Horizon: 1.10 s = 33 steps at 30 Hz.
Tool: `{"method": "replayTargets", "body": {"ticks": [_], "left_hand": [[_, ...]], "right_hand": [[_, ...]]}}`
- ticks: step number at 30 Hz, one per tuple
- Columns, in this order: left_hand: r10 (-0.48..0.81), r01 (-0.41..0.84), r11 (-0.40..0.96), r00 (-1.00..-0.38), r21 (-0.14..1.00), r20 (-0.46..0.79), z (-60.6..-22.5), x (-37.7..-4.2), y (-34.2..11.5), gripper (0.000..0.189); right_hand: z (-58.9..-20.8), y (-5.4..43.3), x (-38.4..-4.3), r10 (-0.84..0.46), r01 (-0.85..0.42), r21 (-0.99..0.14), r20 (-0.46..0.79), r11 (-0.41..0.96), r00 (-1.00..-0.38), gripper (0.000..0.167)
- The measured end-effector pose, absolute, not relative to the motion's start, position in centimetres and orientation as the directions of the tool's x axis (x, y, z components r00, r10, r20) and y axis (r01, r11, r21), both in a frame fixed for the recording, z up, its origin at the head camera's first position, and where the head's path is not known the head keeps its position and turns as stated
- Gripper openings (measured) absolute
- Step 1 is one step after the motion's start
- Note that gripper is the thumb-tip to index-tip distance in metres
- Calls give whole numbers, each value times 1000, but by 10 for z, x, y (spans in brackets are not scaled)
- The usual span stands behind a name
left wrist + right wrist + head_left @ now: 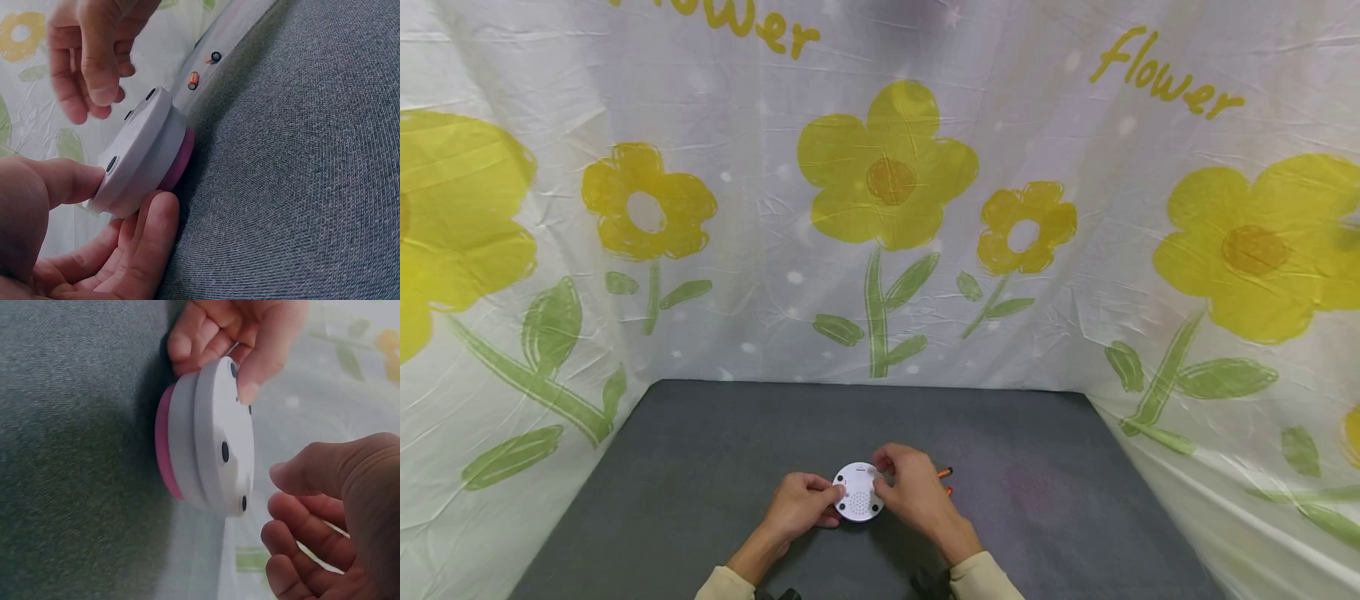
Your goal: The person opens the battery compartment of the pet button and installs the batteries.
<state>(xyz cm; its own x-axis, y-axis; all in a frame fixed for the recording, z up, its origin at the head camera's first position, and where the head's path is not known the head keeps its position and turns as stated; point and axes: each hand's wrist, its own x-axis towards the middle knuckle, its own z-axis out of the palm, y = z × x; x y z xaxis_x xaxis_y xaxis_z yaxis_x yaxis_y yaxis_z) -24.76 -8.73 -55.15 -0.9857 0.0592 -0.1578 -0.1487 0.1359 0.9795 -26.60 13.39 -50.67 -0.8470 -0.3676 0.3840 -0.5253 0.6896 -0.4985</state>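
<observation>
A round white device lies bottom side up, with small black feet and a patch of speaker-like holes on its upper face. Around its lower part runs a pink band. My left hand pinches the device at its left edge, thumb on the upper face and fingers against the side, as the left wrist view confirms for the fingers. Just off the device's right side is my right hand; in the right wrist view its thumb and loosely bent fingers are apart with nothing between them.
Two small orange-and-black batteries, one battery behind the other battery, lie on the grey tabletop beyond my right hand. A white curtain with yellow flowers hangs around the table's back and sides.
</observation>
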Motion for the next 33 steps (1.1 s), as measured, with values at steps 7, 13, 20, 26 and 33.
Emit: {"method": "replayTargets", "body": {"ticks": [7, 13, 20, 26, 33], "left_hand": [[61, -154, 135, -985, 979, -163, -551, -247, -87, 28], [56, -163, 143, -984, 976, -172, -551, -247, -88, 28], [66, -154, 123, -984, 980, -163, -551, -248, -88, 26], [73, -151, 111, -984, 982, -160, -550, -248, -88, 25], [80, -140, 93, -986, 986, -148, -554, -249, -89, 24]], "right_hand": [[-501, 122, -268, -453, -569, -406, 352, 715, -819, 22], [-504, 115, -269, -491, -593, -347, 342, 727, -802, 24], [-505, 112, -271, -512, -626, -290, 381, 724, -769, 27], [-503, 110, -270, -518, -625, -279, 371, 729, -771, 28], [-502, 108, -270, -525, -623, -283, 351, 729, -775, 28]]}}
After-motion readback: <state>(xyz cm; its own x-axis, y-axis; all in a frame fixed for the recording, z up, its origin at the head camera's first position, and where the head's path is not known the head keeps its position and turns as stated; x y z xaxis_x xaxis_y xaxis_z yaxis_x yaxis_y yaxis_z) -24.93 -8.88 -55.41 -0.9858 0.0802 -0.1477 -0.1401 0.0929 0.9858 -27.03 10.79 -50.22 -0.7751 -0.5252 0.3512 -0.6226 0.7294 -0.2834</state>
